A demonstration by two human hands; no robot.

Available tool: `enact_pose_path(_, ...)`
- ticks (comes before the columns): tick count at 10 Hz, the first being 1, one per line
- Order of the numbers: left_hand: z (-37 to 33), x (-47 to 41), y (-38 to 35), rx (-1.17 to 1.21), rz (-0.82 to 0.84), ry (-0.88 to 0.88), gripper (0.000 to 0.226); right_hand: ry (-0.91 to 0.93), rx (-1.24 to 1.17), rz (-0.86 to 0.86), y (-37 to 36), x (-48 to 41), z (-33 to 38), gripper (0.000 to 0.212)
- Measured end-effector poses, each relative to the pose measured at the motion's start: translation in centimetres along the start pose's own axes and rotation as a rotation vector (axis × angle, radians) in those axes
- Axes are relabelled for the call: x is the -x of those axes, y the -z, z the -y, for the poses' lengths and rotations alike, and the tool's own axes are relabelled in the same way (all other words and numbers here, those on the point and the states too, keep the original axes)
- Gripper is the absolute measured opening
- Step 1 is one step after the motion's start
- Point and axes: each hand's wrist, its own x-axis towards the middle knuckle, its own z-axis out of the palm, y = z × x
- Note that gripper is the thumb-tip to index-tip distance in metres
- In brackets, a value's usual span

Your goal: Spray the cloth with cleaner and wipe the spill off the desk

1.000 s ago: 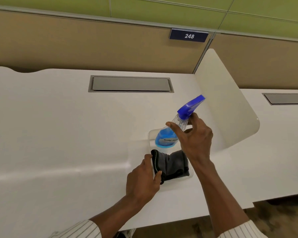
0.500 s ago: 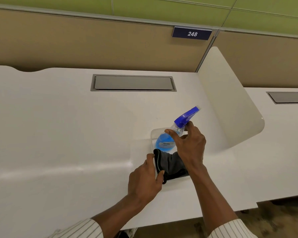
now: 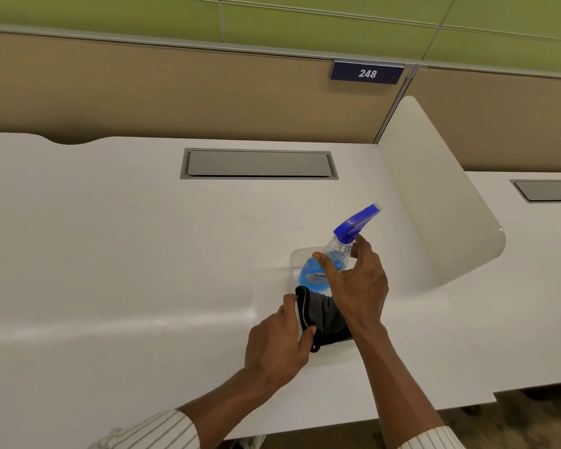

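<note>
Clear tray (image 3: 292,258) on white table (image 3: 110,254): spray bottle (image 3: 337,254) upright inside, right hand (image 3: 358,281) loosely open around its neck; dark cloth (image 3: 321,314) nearer, pinched by left hand (image 3: 279,345).

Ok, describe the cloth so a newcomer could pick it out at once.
Start at the white desk and find the clear tray near its front edge, left of the curved white divider. The cloth lies in the tray's near half, between both hands. It is dark grey, crumpled and soft, unlike the blue-liquid spray bottle behind it.
</note>
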Motion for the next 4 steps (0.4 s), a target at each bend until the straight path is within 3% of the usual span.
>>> enact_pose_path(1,0.2,-0.1,0.9,-0.031,-0.016,-0.006,0.073,-0.058,-0.042,-0.011,0.7,1.9,0.2,0.086)
enact_pose_path(2,1.2,-0.2,1.9,-0.091,-0.017,-0.02,0.064,-0.061,-0.039,-0.038,1.1,4.5,0.7,0.067)
enact_pose_path(3,2.9,0.4,3.4,-0.225,-0.045,-0.064,0.05,0.051,-0.027,-0.045,1.5,7.6,1.9,0.049)
enact_pose_path(4,5.2,0.5,4.7,-0.234,-0.065,-0.047,0.042,0.171,0.038,0.029,0.9,10.5,3.6,0.044)
